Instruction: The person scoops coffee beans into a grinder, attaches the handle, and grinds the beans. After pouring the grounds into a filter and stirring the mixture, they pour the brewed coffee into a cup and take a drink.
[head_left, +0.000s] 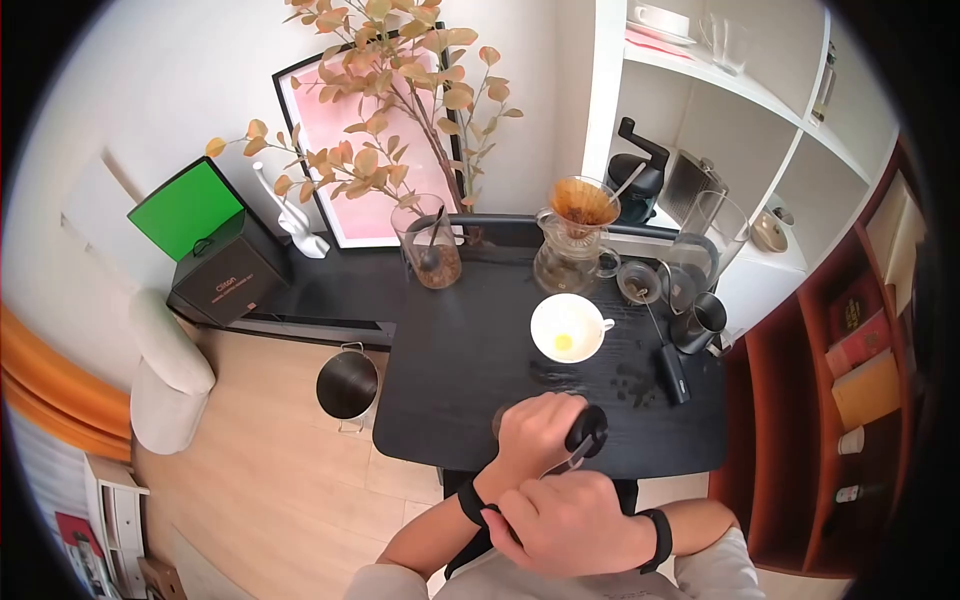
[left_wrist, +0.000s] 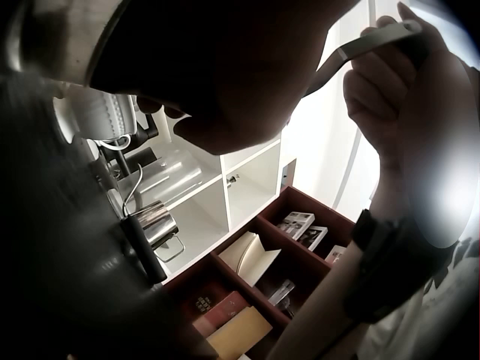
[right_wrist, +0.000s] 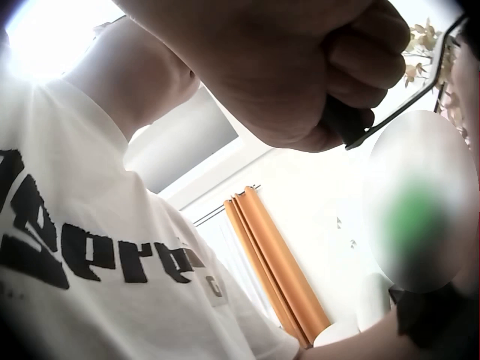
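My left hand (head_left: 540, 437) grips a manual coffee grinder (head_left: 587, 430) lying on its side above the front edge of the black table. Its black top points right, while most of the body is hidden behind my fingers. In the left wrist view a metal end of the grinder (left_wrist: 64, 37) shows beside my dark, close hand. My right hand (head_left: 575, 520), nearer my chest, curls round the black knob (right_wrist: 345, 124) of the crank arm (right_wrist: 409, 101). Farther back on the table stands a white cup (head_left: 545, 318) with a yellow spot at its bottom.
Behind the cup is a glass coffee server (head_left: 565, 268) topped by a dripper with a brown filter (head_left: 583, 203). At right stand a dark pitcher (head_left: 700, 322) and a black-handled tool (head_left: 673, 375). A glass jar (head_left: 432, 255) is at back left; a bin (head_left: 347, 388) stands on the floor.
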